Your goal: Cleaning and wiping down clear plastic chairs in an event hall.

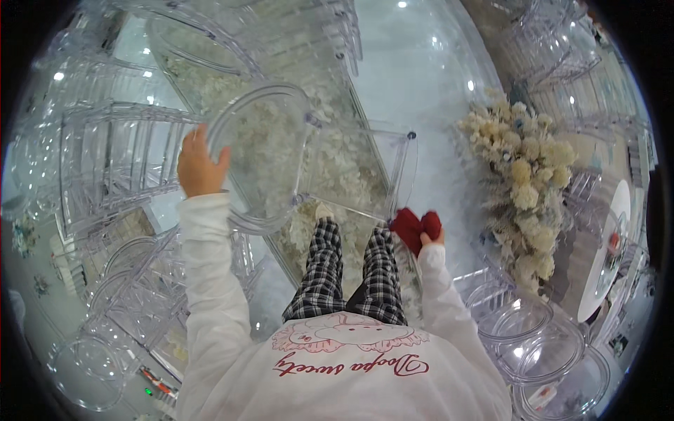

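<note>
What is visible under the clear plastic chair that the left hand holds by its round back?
Through the clear plastic chair, white flowers on the floor show. The left hand grips the back's rim; the right hand holds a red cloth. Checked trousers hide the floor nearer the person.

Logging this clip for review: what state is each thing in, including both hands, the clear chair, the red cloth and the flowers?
Left hand: gripping the rim of the chair's round back.
Right hand: closed on the red cloth.
Red cloth: bunched up, held against the chair's seat edge.
Clear chair: upright, held by its back.
Stacked clear chairs: nested, untouched.
Dried flower arrangement: standing apart on the right.
</note>
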{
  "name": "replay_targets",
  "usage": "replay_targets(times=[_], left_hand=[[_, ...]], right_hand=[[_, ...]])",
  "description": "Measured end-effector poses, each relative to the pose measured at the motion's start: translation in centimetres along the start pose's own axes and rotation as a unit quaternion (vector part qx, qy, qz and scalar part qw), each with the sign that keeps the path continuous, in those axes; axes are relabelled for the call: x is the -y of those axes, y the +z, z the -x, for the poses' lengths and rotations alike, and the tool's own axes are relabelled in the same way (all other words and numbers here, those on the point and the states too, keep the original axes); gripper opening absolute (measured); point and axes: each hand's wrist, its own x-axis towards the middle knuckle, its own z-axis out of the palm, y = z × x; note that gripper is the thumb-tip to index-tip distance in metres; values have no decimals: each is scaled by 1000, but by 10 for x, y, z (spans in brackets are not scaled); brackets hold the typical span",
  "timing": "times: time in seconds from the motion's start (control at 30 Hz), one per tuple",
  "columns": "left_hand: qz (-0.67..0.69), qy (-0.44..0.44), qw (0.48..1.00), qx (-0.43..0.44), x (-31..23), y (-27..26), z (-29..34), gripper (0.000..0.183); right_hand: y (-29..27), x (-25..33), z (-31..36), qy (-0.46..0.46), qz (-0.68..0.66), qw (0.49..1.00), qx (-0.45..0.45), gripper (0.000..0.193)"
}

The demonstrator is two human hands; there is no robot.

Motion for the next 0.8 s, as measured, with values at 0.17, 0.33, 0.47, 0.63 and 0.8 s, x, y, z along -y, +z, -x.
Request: replay_targets(times=[0.17, 0.33, 0.47, 0.63, 0.8], left_hand=[[97, -123, 983, 98, 8, 30, -1, 51], [74, -143, 982, 93, 27, 36, 2, 45], [121, -139, 971, 153, 43, 32, -5, 41], [58, -100, 987, 114, 57, 5, -16, 40], [54, -164, 982, 73, 5, 44, 1, 52]], right_hand=[[59, -46, -122, -52, 34, 996, -64, 68], [152, -47, -168, -151, 367, 918, 7, 86], [168, -40, -197, -357, 404, 839, -73, 56], [182, 9, -249, -418, 380, 820, -96, 48], [155, -44, -237, -344, 472, 810, -56, 58]])
